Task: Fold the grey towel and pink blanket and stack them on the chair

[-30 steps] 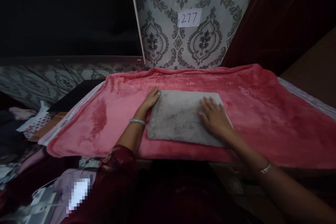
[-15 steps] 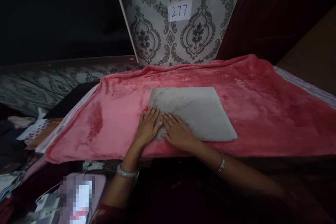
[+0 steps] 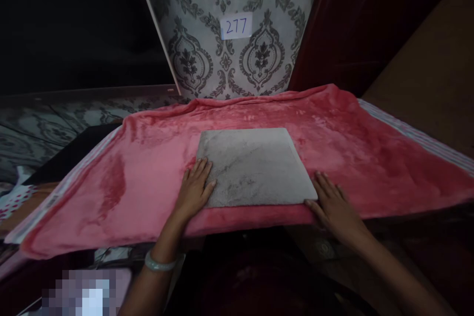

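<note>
**Nearly squared: grey cloth folded flat, both hands at its near corners**

Broadly, the pink blanket (image 3: 333, 143) covers the whole surface, draped over its near edge, with patterned wallpaper (image 3: 207, 59) and a paper tag reading 277 (image 3: 236, 25) behind it. On the blanket, toward the near edge and a little left of centre, lies the grey cloth (image 3: 252, 168) — already a neat, flat rectangle, so I judge the folding mostly done; what may remain is smoothing.

My left hand (image 3: 194, 190) lies flat on the cloth's near left corner, fingers (image 3: 202, 170) spread and straight, gripping nothing. My right hand (image 3: 333, 202) rests open just beside the near right corner — fingertips touching its edge, palm on the blanket, nothing held.
</note>
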A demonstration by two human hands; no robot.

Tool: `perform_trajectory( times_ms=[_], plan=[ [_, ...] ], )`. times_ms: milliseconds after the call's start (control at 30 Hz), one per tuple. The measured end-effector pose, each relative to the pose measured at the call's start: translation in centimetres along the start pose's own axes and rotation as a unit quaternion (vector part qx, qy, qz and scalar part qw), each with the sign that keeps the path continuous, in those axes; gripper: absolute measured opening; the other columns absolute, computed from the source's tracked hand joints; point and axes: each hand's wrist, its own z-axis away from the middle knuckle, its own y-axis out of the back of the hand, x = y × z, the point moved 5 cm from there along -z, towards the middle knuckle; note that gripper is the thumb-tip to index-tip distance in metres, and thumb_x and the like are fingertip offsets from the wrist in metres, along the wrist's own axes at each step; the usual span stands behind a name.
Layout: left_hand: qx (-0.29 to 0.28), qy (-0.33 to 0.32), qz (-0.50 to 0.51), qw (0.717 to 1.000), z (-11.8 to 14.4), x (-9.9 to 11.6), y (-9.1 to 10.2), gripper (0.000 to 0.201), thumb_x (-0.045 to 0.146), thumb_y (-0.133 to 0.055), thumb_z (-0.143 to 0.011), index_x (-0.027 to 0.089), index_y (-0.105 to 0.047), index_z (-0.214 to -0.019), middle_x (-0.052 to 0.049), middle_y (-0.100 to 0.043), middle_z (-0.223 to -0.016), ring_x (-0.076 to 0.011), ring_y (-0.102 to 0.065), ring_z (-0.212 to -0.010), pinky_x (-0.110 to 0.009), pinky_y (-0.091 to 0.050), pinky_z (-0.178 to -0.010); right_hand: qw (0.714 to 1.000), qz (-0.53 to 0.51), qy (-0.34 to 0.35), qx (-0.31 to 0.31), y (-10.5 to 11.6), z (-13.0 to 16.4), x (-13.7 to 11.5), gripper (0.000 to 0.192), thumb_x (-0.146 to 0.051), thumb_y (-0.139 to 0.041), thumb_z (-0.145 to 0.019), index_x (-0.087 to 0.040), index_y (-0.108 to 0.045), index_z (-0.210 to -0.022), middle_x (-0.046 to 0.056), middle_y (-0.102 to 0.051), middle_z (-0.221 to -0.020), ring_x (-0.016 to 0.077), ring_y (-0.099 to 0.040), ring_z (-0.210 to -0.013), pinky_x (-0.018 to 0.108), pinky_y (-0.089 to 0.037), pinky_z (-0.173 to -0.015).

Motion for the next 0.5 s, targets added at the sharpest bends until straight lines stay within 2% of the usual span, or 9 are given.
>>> perform_trajectory(
  times_ms=[100, 167, 233, 300, 367, 433, 500],
  plan=[
    [-0.014, 0.000, 0.016, 1.000, 0.0, -0.3, 0.6, 0.059, 0.044, -0.042, -0.101, 0.020, -0.042, -0.155, -0.013, -0.032, -0.165, -0.0292, -0.026, -0.154, -0.059, -0.022, -0.124, 0.998, -0.013, -0.024, 0.059, 2.7, -1.9, 1.3, 0.073, -0.051, -0.031, -0.103, -0.011, -0.018, -0.163, 0.020, -0.023, -0.165, 0.0360, -0.027, -0.151, 0.057, -0.036, -0.117],
    [-0.018, 0.001, 0.023, 1.000, -0.6, -0.3, 1.7, 0.054, 0.042, -0.039, -0.101, 0.021, -0.049, -0.150, -0.013, -0.040, -0.161, -0.0296, -0.033, -0.151, -0.060, -0.026, -0.121, 0.996, -0.035, -0.005, 0.078, 4.5, -4.5, -0.2, 0.070, -0.048, -0.030, -0.104, -0.013, -0.017, -0.163, 0.018, -0.021, -0.167, 0.0342, -0.025, -0.152, 0.057, -0.031, -0.120],
    [0.002, 0.002, 0.020, 1.000, -2.0, 0.2, 3.3, 0.050, 0.037, -0.035, -0.102, 0.020, -0.055, -0.145, -0.013, -0.050, -0.154, -0.0283, -0.043, -0.145, -0.058, -0.031, -0.120, 0.995, -0.068, 0.044, 0.055, 5.3, -8.0, -3.9, 0.067, -0.046, -0.027, -0.104, -0.015, -0.020, -0.163, 0.015, -0.026, -0.166, 0.0314, -0.023, -0.153, 0.057, -0.026, -0.122],
    [0.032, -0.001, 0.004, 0.999, -4.3, 1.2, 4.9, 0.049, 0.030, -0.033, -0.101, 0.018, -0.057, -0.143, -0.013, -0.056, -0.150, -0.0265, -0.049, -0.141, -0.054, -0.034, -0.119, 0.989, -0.097, 0.114, -0.006, 4.9, -11.5, -9.3, 0.064, -0.040, -0.028, -0.104, -0.014, -0.027, -0.161, 0.014, -0.025, -0.166, 0.0291, -0.019, -0.154, 0.055, -0.022, -0.124],
    [0.044, -0.004, -0.024, 0.999, -7.2, 2.4, 5.7, 0.050, 0.024, -0.034, -0.099, 0.016, -0.055, -0.143, -0.014, -0.055, -0.150, -0.0259, -0.048, -0.142, -0.052, -0.035, -0.120, 0.975, -0.112, 0.180, -0.071, 3.8, -14.4, -15.1, 0.063, -0.037, -0.035, -0.101, -0.011, -0.034, -0.159, 0.014, -0.024, -0.166, 0.0285, -0.018, -0.155, 0.052, -0.019, -0.125],
    [0.041, 0.010, -0.060, 0.997, -9.7, 3.1, 5.4, 0.052, 0.021, -0.036, -0.097, 0.014, -0.052, -0.146, -0.015, -0.049, -0.155, -0.0273, -0.043, -0.146, -0.054, -0.032, -0.121, 0.968, -0.116, 0.199, -0.097, 2.6, -16.7, -19.3, 0.062, -0.032, -0.036, -0.100, -0.009, -0.035, -0.157, 0.016, -0.027, -0.165, 0.0276, -0.021, -0.154, 0.050, -0.019, -0.125],
    [0.031, 0.035, -0.096, 0.994, -11.4, 3.1, 4.3, 0.053, 0.023, -0.036, -0.098, 0.013, -0.048, -0.149, -0.018, -0.043, -0.159, -0.0304, -0.036, -0.149, -0.058, -0.029, -0.121, 0.967, -0.109, 0.199, -0.117, 1.0, -18.1, -21.4, 0.062, -0.031, -0.037, -0.100, -0.005, -0.035, -0.157, 0.018, -0.029, -0.163, 0.0279, -0.023, -0.154, 0.050, -0.019, -0.125]
  ],
)
